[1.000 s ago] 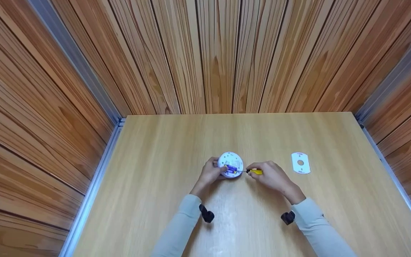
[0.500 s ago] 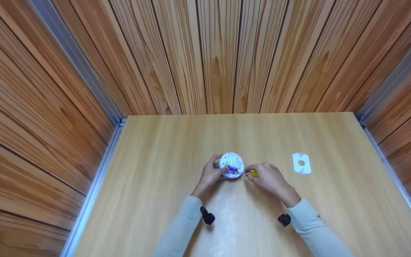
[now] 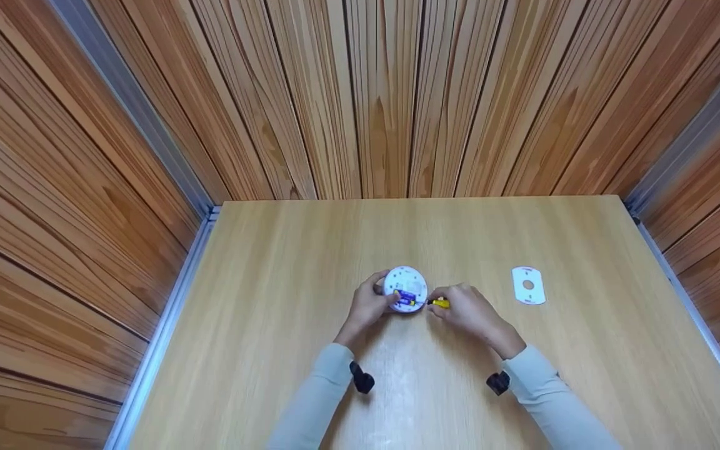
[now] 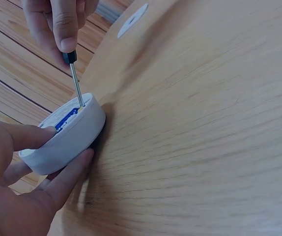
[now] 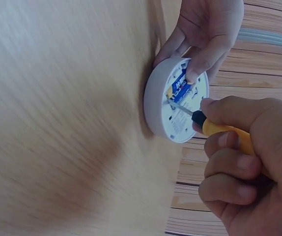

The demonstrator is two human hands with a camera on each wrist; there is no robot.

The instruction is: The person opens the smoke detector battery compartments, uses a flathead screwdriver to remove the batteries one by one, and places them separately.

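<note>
A round white battery-powered device point(image 3: 405, 279), perhaps a detector, is tilted up from the table with its back showing. My left hand point(image 3: 369, 306) grips its rim, thumb over the blue batteries point(image 5: 180, 90) in its open compartment. Between thumb and fingers of my right hand point(image 3: 469, 309) is a screwdriver point(image 5: 229, 133) with a yellow and black handle. Its metal tip meets the end of the batteries at the compartment's edge, as both wrist views show. The device's front is hidden.
A white plate point(image 3: 528, 294) with a round hole lies on the wooden table point(image 3: 310, 250), right of the hands. Wood-panelled walls point(image 3: 385, 100) stand behind and at both sides, with metal rails point(image 3: 160, 337) along the table's sides.
My right hand has shifted slightly left with the screwdriver, closer to the device. The left hand and the device have barely moved. Over the last half second almost nothing differs.
</note>
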